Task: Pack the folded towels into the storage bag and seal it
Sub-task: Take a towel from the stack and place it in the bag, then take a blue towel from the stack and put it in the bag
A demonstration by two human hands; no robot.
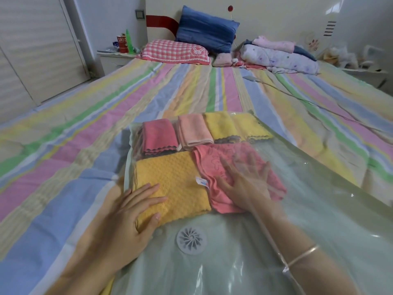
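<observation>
A clear plastic storage bag (319,209) with a round white valve (191,238) lies on the striped bed. Inside it sit several folded towels: a large yellow one (176,179), a coral pink one (214,165), a dark pink one (159,135), a peach one (193,130) and two yellow ones (234,124) at the far end. My right hand (244,182) is inside the bag, fingers spread flat on the coral pink towel. My left hand (136,211) lies flat on the large yellow towel's near left corner, seemingly on top of the plastic.
The bed sheet (85,145) is striped in pastel colours. A blue pillow (206,28), a red checked pillow (176,52) and a pile of bedding (280,54) lie at the headboard. A phone with a cable (252,78) lies mid-bed. A nightstand (112,56) stands at the back left.
</observation>
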